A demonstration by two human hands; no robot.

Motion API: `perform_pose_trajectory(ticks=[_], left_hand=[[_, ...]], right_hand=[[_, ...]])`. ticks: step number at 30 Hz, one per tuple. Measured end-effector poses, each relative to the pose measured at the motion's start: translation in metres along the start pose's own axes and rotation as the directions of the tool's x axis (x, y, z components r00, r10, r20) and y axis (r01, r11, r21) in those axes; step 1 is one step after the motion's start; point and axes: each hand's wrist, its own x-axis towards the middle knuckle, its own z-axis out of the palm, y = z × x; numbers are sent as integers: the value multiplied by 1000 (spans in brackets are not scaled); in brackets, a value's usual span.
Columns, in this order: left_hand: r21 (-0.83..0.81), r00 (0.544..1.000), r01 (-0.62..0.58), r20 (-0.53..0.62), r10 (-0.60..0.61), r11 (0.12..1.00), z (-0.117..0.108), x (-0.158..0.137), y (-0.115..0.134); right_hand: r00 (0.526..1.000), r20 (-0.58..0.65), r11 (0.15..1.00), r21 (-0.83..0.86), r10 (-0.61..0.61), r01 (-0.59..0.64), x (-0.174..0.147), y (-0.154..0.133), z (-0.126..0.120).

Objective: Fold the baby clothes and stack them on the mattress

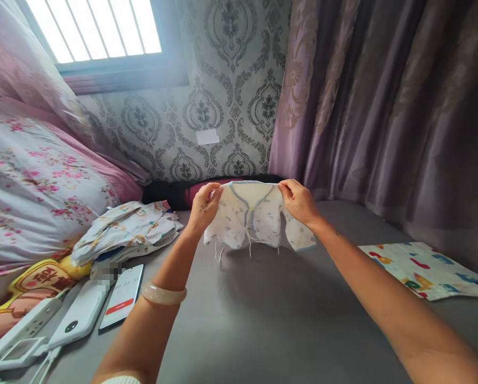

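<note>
Damask-patterned wallpaper (234,114) backs a grey bed (239,330). Toward the bed's far edge, midway across, a small white top (263,218) with blue trim hangs spread between the left hand (205,207) and right hand (300,204), fingers pinching its two shoulders. Folded clothes (127,229) lie toward the bed's left edge, a colourful patterned cloth (427,266) toward its right.

Patterned gray wall (231,106) seen; light admitted through barred window (95,29), upper left; right side covered by purplish curtain (367,106).
</note>
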Motion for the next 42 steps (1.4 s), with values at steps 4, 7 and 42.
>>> perform_pose_trajectory(ticks=[4, 7, 42], left_hand=[[193, 986, -150, -46, 162, 970, -14, -14, 18], [256, 982, -177, -20, 188, 950, -32, -33, 38], [672, 679, 5, 541, -496, 740, 68, -114, -85]], right_hand=[[996, -40, 989, -127, -85, 80, -13, -13, -11], [991, 19, 983, -130, -130, 132, -26, -26, -30], [586, 753, 955, -229, 298, -191, -133, 49, 67]])
